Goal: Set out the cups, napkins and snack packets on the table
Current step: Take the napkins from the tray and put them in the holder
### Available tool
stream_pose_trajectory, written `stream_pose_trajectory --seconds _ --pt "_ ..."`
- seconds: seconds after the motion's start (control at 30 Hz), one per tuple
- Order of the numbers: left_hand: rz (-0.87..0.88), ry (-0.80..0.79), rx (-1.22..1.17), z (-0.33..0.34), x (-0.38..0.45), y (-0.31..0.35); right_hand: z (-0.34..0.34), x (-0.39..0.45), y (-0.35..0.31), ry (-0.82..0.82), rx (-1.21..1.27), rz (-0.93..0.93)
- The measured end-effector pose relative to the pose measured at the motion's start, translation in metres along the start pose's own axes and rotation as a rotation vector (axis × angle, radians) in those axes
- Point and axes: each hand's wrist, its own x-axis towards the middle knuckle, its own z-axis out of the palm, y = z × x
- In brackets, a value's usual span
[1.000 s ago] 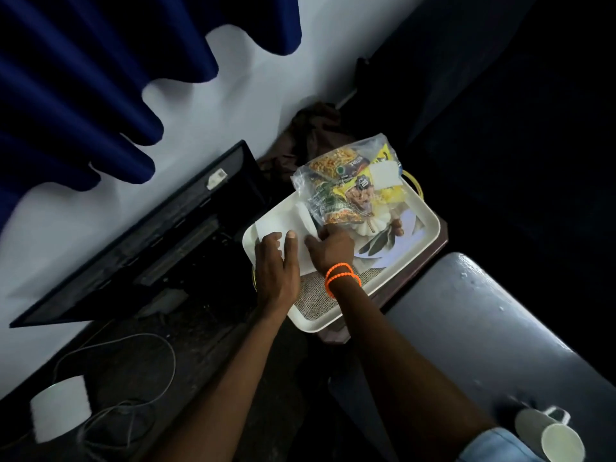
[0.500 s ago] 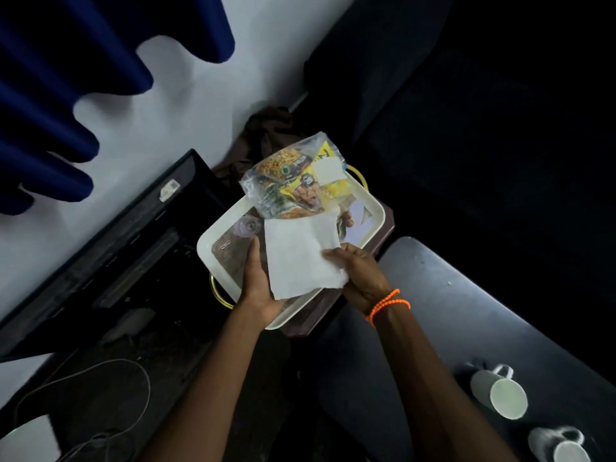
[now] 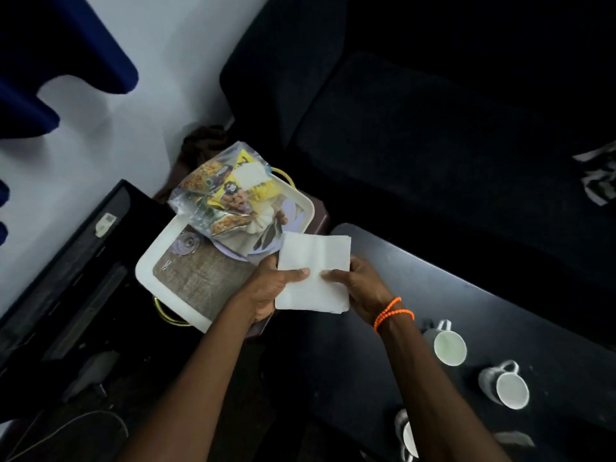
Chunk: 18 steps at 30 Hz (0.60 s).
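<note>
Both hands hold a stack of white napkins (image 3: 313,271) in the air between the tray and the dark table (image 3: 466,295). My left hand (image 3: 270,285) grips its left edge, my right hand (image 3: 360,288), with an orange bead bracelet, grips its right edge. A clear bag of snack packets (image 3: 220,191) lies at the far end of the white tray (image 3: 150,271). Two white cups (image 3: 448,345) (image 3: 508,388) lie on the table near my right forearm. A third cup (image 3: 405,435) is half hidden behind that arm.
The tray rests on a small brown stand (image 3: 321,216), with a clear glass lid (image 3: 186,243) on its woven liner. A dark monitor (image 3: 66,261) leans at the left by the white wall. A dark sofa (image 3: 433,128) fills the upper right. Cables (image 3: 83,425) trail on the floor.
The napkins have been lifted off the tray and carried right toward the table, held by both hands. The view has swung right, bringing more cups into sight.
</note>
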Motion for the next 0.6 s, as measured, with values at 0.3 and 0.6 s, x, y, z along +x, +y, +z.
stream_pose_trajectory --seconds 0.3,0.6 --pt "-0.020 0.096 0.334 0.141 0.003 -0.029 -0.101 -0.070 0.040 0.402 0.190 -0.006" --pt "-0.141 -0.086 0.517 0.278 -0.012 -0.100 -0.214 -0.158 0.097 0.772 0.370 -0.079"
